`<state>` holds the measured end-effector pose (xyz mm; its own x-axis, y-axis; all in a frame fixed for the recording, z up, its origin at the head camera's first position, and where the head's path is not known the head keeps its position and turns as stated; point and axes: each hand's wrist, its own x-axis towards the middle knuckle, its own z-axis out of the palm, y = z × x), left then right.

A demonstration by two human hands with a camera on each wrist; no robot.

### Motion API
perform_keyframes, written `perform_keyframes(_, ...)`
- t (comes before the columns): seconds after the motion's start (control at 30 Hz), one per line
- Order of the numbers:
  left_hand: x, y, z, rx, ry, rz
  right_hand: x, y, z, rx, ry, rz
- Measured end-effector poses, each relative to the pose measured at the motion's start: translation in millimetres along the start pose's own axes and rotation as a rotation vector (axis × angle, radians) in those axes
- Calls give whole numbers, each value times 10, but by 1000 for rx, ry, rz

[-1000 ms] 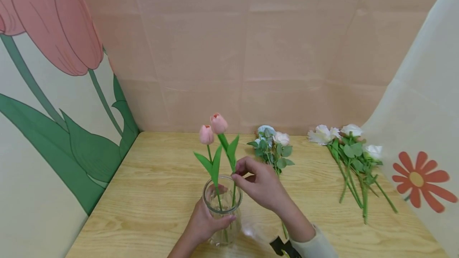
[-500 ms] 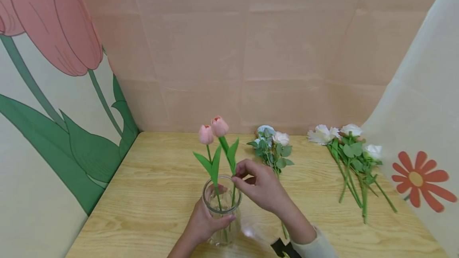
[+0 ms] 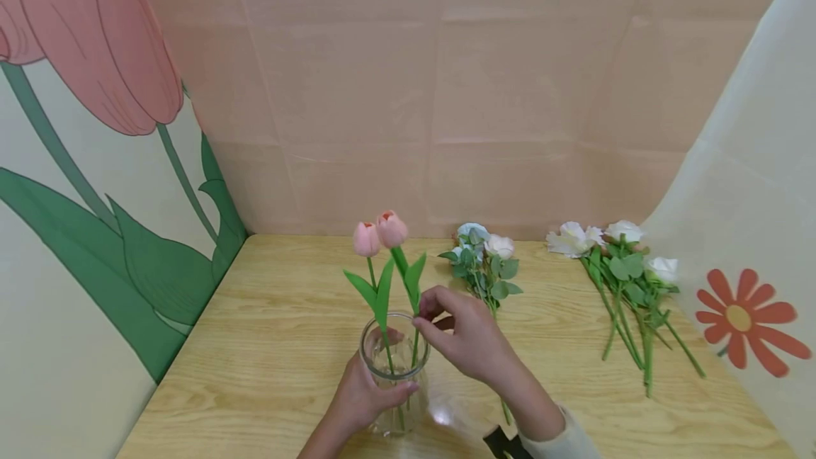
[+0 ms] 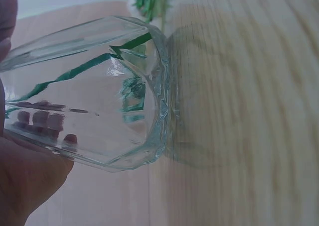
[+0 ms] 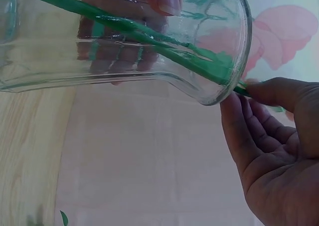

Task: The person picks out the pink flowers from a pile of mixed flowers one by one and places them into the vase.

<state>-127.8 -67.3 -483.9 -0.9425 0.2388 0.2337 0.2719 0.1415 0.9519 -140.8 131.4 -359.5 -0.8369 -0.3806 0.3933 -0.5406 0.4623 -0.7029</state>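
Observation:
A clear glass vase (image 3: 417, 392) stands upright on the wooden table. My left hand (image 3: 365, 394) wraps around its side, with the thumb across the front. Two pink tulips rise out of the vase: the left tulip (image 3: 366, 239) leans on the rim unheld, and the right tulip (image 3: 392, 229) has its stem pinched by my right hand (image 3: 468, 335) just above the rim. In the right wrist view, thumb and fingertips of the right hand (image 5: 271, 136) meet on the green stem at the vase mouth. The left wrist view shows the vase base (image 4: 162, 96) on the table.
Behind my right hand lies a bunch of blue and white flowers (image 3: 484, 257). Several white flowers (image 3: 627, 268) with green stems lie at the right of the table (image 3: 268, 346). Printed cloths hang left and right, and a plain pinkish cloth (image 3: 357, 91) hangs behind.
The right tulip has sunk slightly lower into the vase, its bloom coming down nearer the left one. My right hand has lowered a little with it. The left hand keeps its hold.

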Motion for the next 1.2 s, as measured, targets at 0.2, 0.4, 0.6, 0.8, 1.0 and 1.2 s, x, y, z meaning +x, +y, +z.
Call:
perform_keyframes(0.2,3,-3,4,1,-4,3,-23,1,-37,-68,1,-59)
perform_keyframes(0.4,-1,3,11,13,7,1,-44,27,-64,-63,-16,-79)
perform_keyframes(0.6,-6,8,14,24,12,-4,-55,34,-71,-52,-22,-73)
perform_keyframes(0.8,-3,8,13,22,14,-14,-59,33,-78,-46,-25,-65)
perform_keyframes(1.0,-3,-2,10,26,15,-13,-62,41,-87,-53,-18,-63)
perform_keyframes(1.2,-7,-2,6,22,12,-15,-77,65,-103,-77,-7,-36)
